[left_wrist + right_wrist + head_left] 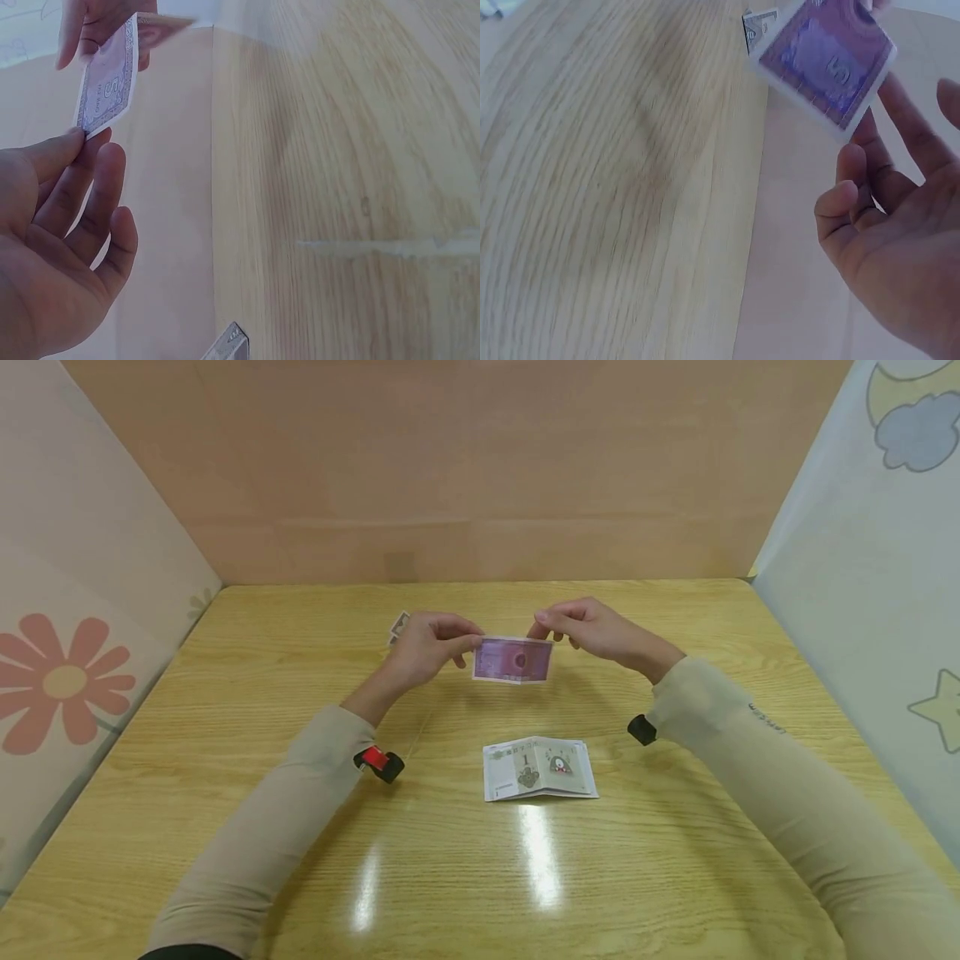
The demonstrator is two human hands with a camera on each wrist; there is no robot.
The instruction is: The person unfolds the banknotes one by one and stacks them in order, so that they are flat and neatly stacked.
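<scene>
My left hand pinches the left end of a purple play banknote between thumb and fingertips, above the table. The note has a white border and a fold across it, and a 5 shows on it in both wrist views. At the note's right end is my right hand, its fingertips just behind the edge. In the right wrist view the thumb stands apart from the note. Nearer the front, a small stack of creased play banknotes lies on the table, a 1 printed on the top one.
Small grey-and-white notes lie on the table behind the left hand, partly hidden by it. The wood-grain table meets a plain back panel and printed side panels. Each sleeve carries a black wrist device.
</scene>
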